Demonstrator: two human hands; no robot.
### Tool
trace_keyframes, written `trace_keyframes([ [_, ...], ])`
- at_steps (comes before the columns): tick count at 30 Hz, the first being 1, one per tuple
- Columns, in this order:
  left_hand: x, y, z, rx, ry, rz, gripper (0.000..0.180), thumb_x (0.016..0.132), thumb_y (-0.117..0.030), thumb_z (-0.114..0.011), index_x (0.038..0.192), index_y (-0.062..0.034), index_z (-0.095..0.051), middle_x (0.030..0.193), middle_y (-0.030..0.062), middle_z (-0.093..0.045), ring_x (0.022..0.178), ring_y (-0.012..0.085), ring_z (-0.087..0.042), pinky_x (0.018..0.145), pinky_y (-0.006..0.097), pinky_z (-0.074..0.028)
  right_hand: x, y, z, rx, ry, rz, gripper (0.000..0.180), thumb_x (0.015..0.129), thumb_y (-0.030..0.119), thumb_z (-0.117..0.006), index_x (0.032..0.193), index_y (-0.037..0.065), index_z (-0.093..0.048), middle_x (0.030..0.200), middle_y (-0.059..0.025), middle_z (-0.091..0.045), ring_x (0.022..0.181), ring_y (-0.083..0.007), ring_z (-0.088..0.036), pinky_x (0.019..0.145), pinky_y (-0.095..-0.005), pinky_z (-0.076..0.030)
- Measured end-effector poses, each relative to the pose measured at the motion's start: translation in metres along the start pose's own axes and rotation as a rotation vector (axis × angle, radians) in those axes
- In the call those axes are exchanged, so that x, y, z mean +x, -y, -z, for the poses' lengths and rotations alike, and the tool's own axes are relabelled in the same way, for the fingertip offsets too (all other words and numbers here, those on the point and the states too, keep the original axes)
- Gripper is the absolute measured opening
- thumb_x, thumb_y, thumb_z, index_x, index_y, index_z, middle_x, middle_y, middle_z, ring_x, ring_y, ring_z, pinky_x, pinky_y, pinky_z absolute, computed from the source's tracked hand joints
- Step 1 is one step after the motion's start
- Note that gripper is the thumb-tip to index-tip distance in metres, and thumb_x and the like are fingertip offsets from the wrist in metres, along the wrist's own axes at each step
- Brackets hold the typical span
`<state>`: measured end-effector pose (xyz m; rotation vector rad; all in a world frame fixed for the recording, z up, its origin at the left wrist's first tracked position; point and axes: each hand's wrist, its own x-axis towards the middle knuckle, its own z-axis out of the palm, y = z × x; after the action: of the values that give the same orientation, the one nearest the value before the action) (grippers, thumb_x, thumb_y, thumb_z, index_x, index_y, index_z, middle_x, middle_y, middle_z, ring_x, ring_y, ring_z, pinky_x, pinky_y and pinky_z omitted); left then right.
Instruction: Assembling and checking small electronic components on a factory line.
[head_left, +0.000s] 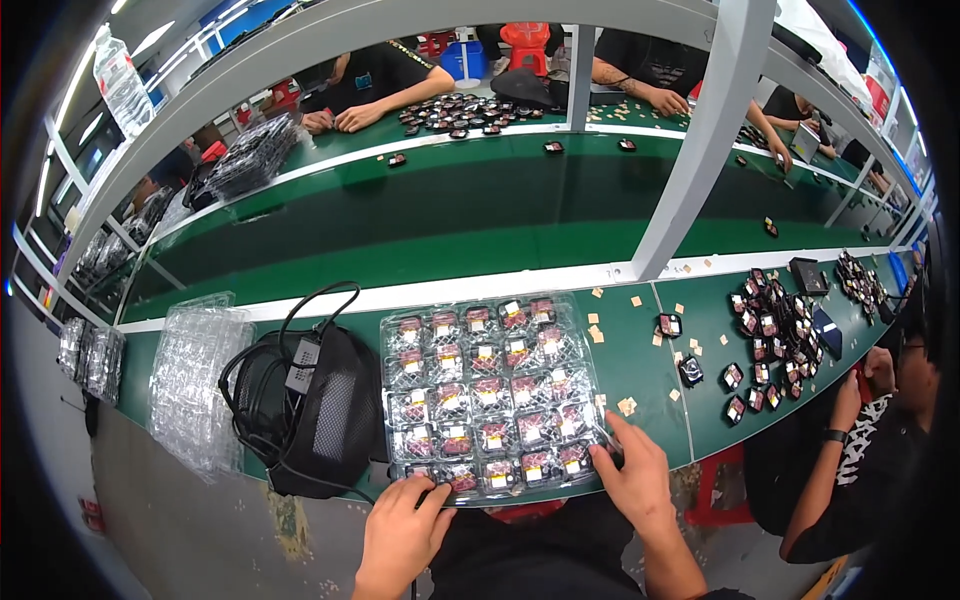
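A clear plastic blister tray (505, 366) lies before me on the green bench, its pockets filled in rows with small black devices that carry reddish and white labels. My left hand (402, 525) has its fingers closed on the tray's near left corner. At the near right edge, my right hand (637, 472) grips the tray's rim between thumb and fingers. The undersides of both grips are hidden.
Left of the tray sit a black mesh bag with cables (325, 420) and stacked empty clear trays (195, 375). Loose black devices (765, 325) pile up at right, near a co-worker's arm (825, 470). A grey metal post (705, 150) rises beyond; people work across the conveyor (450, 205).
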<state>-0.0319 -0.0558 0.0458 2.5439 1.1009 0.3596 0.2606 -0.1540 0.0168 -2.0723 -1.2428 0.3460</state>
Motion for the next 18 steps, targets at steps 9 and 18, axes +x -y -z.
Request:
trace_keyframes([
  [9,0.008,0.000,0.003,-0.009,-0.037,-0.057,0.037,0.079,-0.016,-0.082,0.114,-0.0074,-0.072,0.110,0.0104,-0.067,0.106,0.0336,-0.067,0.091,0.044,-0.054,0.016,-0.010,-0.003,0.075,-0.078,0.049,0.040,0.090,0.013,-0.074,0.127,-0.001,-0.065,0.097,-0.0190,-0.069,0.081,-0.0366,-0.069,0.070,-0.0444,-0.054],
  [18,0.021,-0.007,0.011,-0.072,0.040,-0.257,0.040,0.084,-0.022,-0.080,0.122,-0.0119,-0.071,0.132,0.0095,-0.064,0.133,0.0350,-0.055,0.114,0.058,-0.037,0.067,-0.033,0.024,-0.141,-0.213,0.232,0.030,0.090,0.004,-0.071,0.121,0.008,-0.071,0.107,-0.0121,-0.073,0.091,-0.0350,-0.072,0.076,-0.0411,-0.056],
])
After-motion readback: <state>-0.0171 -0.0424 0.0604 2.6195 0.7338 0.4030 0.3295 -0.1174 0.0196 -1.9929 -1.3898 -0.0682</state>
